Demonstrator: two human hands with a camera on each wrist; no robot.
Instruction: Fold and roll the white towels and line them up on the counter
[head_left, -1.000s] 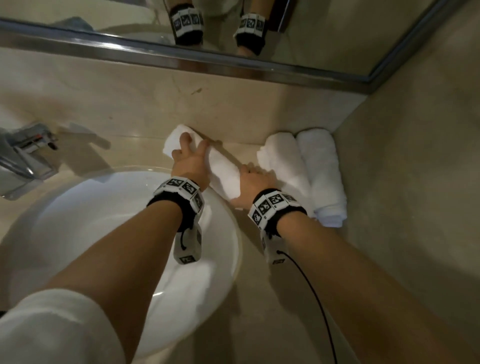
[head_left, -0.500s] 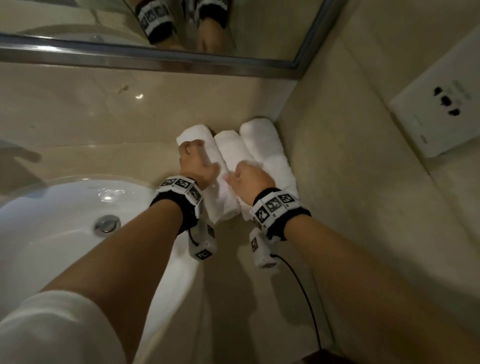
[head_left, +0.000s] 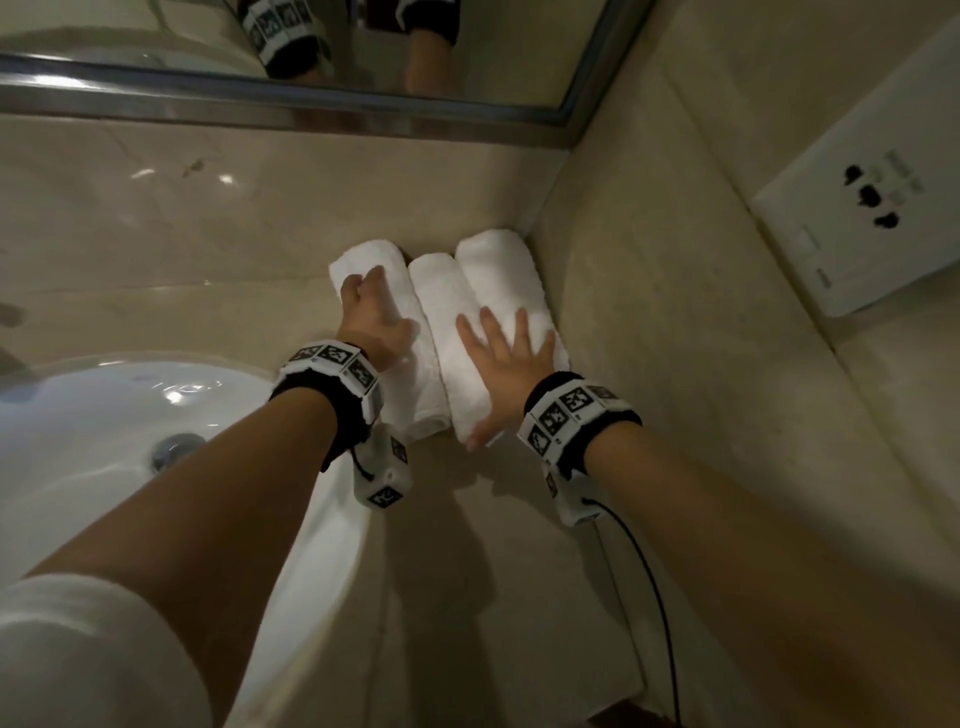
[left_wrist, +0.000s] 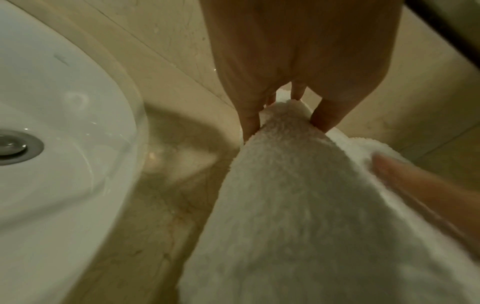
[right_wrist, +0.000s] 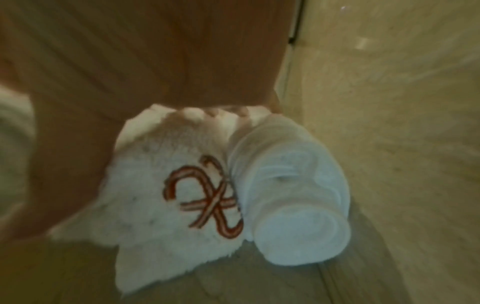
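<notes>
Three rolled white towels lie side by side in the counter's back right corner: the left towel (head_left: 415, 389), the middle towel (head_left: 441, 291) and the right towel (head_left: 498, 265). My left hand (head_left: 371, 312) lies along the left towel (left_wrist: 298, 205), thumb on one side and fingers (left_wrist: 249, 123) on the other, gripping it. My right hand (head_left: 501, 353) rests flat with spread fingers across the middle and right towels. In the right wrist view the middle towel (right_wrist: 168, 205) shows a red embroidered logo beside the right towel (right_wrist: 291, 195).
A white sink basin (head_left: 104, 415) with a metal drain (head_left: 174, 449) sits just left of the towels. A mirror frame (head_left: 311, 111) runs along the back wall. The right wall carries a white socket plate (head_left: 862, 223). A black cable (head_left: 654, 597) hangs from my right wrist.
The left towel, lying slanted and apart a second ago, now sits straight against the other two. My right hand has let go and spread flat on the middle and right towels.
</notes>
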